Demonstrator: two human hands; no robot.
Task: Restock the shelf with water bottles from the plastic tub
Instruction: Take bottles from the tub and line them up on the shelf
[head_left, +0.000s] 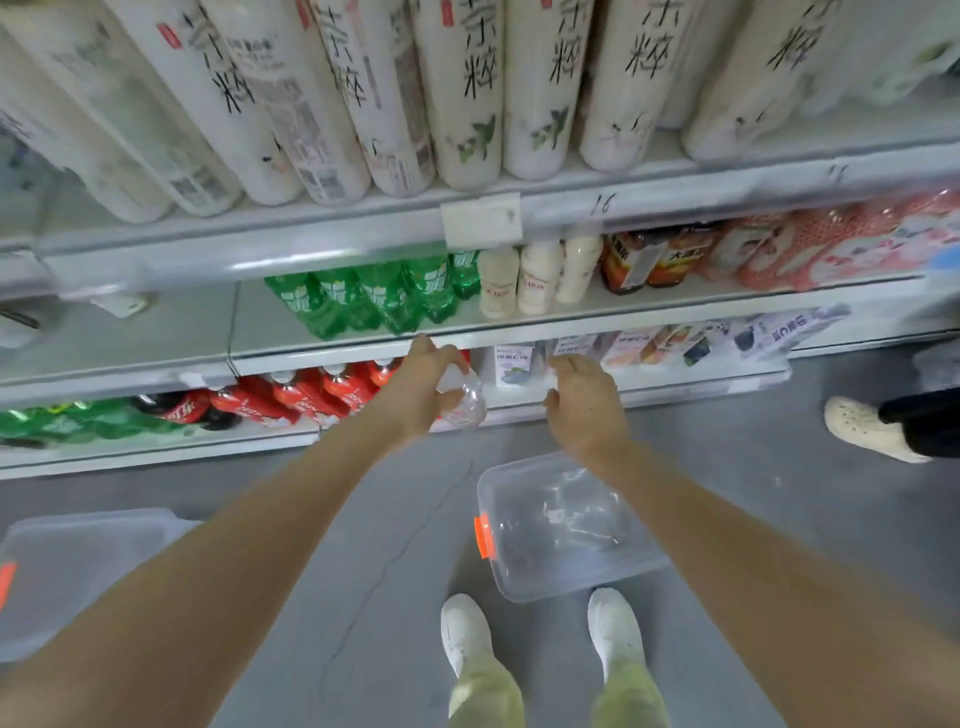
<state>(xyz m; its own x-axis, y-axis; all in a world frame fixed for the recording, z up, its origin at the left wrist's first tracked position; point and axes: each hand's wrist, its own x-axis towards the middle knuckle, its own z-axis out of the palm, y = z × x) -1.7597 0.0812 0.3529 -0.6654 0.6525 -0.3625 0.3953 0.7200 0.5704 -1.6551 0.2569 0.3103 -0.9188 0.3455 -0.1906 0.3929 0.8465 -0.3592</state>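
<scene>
- The water bottle (464, 395) is clear plastic, held in front of the lowest shelf (597, 397), just right of the red soda bottles (306, 392) and above the floor.
- The left hand (415, 387) is wrapped around the bottle's body, fingers curled over its top and left side; the cap is hidden behind the fingers.
- The right hand (584, 400) is beside the bottle and apart from it, fingers loosely spread and bent downward, holding nothing that shows.
- Handling judgement: a small bottle of this kind looks light and manageable in one hand. Its thin wall is likely to dent under a hard squeeze and the smooth plastic may slip, so a hold around the middle of the body, as now, seems soundest. Whether it is full cannot be told.
- The gap on the lowest shelf between the red soda bottles and the small cartons (511, 364) appears to be the place for it; the bottle is not yet standing there.
- The plastic tub (498, 499) sits on the floor just ahead of the person's white shoes (615, 631); it is see-through, with an orange clasp (483, 535). Its contents are blurred; it appears nearly or wholly empty.
- A second tub (78, 561) lies at the left edge, well apart.
- Green bottles (363, 299) and pale bottles (524, 280) stand on the shelf above.
</scene>
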